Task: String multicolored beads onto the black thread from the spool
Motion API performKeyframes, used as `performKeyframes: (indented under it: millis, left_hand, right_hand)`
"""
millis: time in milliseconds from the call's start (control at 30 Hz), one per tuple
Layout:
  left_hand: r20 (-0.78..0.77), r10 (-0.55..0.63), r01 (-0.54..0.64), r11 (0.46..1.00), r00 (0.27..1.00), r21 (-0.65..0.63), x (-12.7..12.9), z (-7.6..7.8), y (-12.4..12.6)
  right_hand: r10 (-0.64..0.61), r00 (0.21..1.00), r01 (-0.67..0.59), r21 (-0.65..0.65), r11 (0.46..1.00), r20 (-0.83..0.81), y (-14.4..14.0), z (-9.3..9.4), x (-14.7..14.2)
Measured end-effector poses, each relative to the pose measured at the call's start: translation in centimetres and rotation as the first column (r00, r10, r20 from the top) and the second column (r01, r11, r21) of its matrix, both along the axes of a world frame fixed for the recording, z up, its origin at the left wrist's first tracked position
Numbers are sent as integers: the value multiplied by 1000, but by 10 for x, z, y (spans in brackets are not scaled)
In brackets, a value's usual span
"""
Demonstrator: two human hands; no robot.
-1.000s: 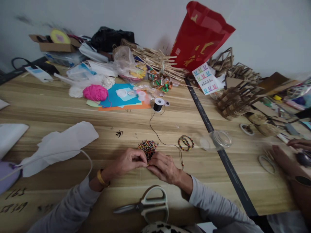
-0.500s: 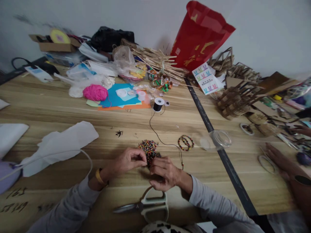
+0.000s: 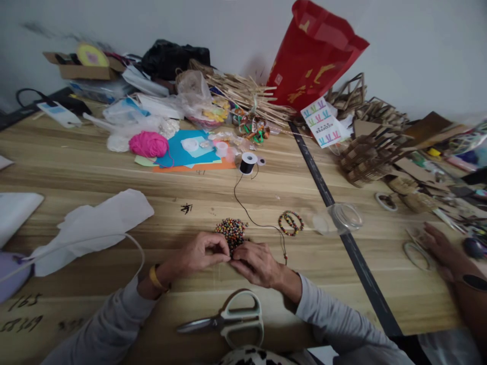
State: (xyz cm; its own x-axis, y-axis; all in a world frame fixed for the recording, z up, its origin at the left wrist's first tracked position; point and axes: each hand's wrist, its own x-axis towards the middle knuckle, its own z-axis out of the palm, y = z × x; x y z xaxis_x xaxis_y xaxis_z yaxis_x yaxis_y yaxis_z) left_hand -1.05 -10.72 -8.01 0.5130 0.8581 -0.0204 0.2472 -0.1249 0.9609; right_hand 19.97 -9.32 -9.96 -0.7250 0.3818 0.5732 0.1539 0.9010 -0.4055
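Two hands are ours, and they meet at the near edge of one heap of beads [image 3: 230, 230], many-coloured and too numerous for us to count, on the wooden table [image 3: 171, 190]. Our left hand [image 3: 203, 249] has its thumb and forefinger brought together in a pinch, leaving a rounded gap behind the tips. Our right hand [image 3: 262, 264] is curled, its thumb and fingertips drawn in close against the left fingertips. Whatever sits between them is too small for us to make out.

We count two beaded bracelets [image 3: 290, 221], overlapping, to the right of the heap; one spool [image 3: 248, 163] standing beyond it; and one black cord [image 3: 254, 222] running from the spool toward our right wrist. One pair of scissors [image 3: 233, 321] lies nearest us, one pink yarn ball [image 3: 148, 145] farther off. At the right we see one hand of a co-worker [image 3: 443, 246].

Half a second ago our right hand was apart from the left, its thumb lowered toward the scissors; now the fingertips meet again, much as they did a second ago. Our left hand, the spool and the bracelets stay practically where they were.
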Motion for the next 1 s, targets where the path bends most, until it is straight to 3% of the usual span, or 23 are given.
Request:
performKeyframes:
  millis: [400,533,800,1000]
  left_hand:
    - [-129,9,3,996,992,86,-3,3,1]
    - [-219,-39,62,993,975,100,-7,8,1]
    - [-443,-93,227,939,892,260,-19,6,3]
    - [-505,-62,232,931,861,281,-22,11,3]
  right_hand:
    - [-24,999,22,37,999,39,1,6,1]
    - [-61,997,58,51,997,54,1,4,3]
    - [-73,997,70,61,996,38,2,0,4]
    - [-127,992,127,8,992,11,1,1,1]
